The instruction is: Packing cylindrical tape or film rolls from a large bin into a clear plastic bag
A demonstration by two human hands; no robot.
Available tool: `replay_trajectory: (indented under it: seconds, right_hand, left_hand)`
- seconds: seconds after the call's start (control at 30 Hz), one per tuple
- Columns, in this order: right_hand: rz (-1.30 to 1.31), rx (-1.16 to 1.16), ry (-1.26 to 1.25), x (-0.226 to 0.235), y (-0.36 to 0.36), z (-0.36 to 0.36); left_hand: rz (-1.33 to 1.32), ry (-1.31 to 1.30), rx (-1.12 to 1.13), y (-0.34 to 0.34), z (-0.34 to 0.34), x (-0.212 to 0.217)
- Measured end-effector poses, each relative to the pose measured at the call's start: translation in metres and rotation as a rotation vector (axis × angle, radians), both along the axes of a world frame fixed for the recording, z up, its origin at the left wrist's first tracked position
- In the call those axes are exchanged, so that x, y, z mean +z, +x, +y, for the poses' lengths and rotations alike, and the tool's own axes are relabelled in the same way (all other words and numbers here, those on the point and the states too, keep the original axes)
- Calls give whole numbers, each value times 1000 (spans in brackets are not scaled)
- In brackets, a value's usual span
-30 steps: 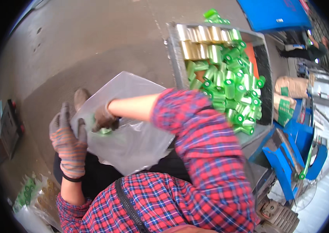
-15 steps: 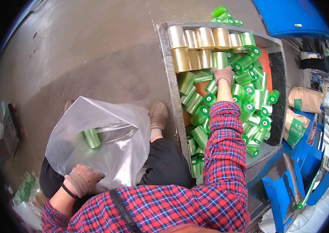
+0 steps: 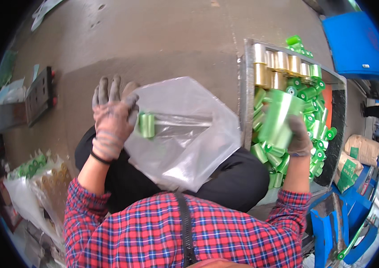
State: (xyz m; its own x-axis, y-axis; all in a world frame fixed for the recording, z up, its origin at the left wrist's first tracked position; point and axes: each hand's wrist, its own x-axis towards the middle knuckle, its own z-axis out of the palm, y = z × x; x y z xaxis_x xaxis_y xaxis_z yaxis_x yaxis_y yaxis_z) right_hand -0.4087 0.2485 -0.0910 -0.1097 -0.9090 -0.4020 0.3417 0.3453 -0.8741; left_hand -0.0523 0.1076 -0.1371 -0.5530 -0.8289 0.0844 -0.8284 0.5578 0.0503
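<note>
My right hand (image 3: 300,136), in a grey glove, grips a large green film roll (image 3: 280,117) and holds it up over the near part of the bin (image 3: 245,89). The roll is slightly blurred, and some of my fingers are hidden behind it. Across my lap spreads a clear plastic bag (image 3: 185,156). A smaller-looking green roll (image 3: 147,125) shows at the bag's left side. My gloved left hand (image 3: 112,114) is raised beside that left edge, its fingers stretched apart and nothing held. Loose green rolls (image 3: 283,163) fill much of the bin, and gold rolls (image 3: 261,73) stand stacked at its far end.
More green rolls (image 3: 297,44) lie beyond the bin. Paper sacks (image 3: 363,149) and blue machinery (image 3: 328,228) stand at right. Left of me are a bag of rolls (image 3: 33,187) and a dark box-like object (image 3: 39,96).
My right hand has come back toward me from the far part of the bin with a green roll. My left hand has risen from the bag's near edge and spread its fingers. The view has shifted.
</note>
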Motion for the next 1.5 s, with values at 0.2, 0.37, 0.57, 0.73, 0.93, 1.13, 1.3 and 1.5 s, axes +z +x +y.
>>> replay_trajectory:
  seconds: [0.2,0.37,0.57,0.73,0.93,1.13,1.3,1.5]
  right_hand:
    - [605,817,527,-120,184,-100]
    - [928,511,783,-274,237,-93]
    - [907,571,661,-360,258,-71]
    - [924,1428,611,-174,234,-101]
    - [2340,1070,198,-121,96,-30]
    - [1969,415,-124,11,57,7]
    - [1218,-696,-23,-12,-59,140]
    - [930,-106,901,-201,-73,267]
  left_hand:
    - [-127,353,-39,25,-2,0]
    - [-83,314,-85,47,6,-16]
    - [-25,303,-140,42,-1,-10]
    - [251,81,-268,29,0,0]
    - [-295,364,-388,6,35,-9]
    - [-288,408,-302,16,27,-6]
    - [-254,740,-498,-20,68,16]
    - [-545,667,-566,-41,96,-6]
